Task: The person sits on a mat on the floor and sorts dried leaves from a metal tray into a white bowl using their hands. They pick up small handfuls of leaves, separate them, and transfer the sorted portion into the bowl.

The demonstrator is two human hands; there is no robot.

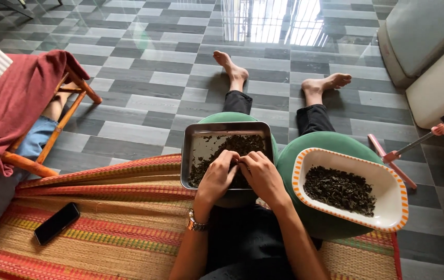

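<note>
dried leaves [243, 144] under both hands, left hand [217, 176], right hand [262, 173]

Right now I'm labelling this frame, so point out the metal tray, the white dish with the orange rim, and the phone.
metal tray [193, 136], head view, bare left part of its floor.
white dish [388, 193], head view, bare inner wall on its right.
phone [56, 223], head view, middle of its dark screen.

Glossy grey tiled floor [144, 67], sunlit
</note>
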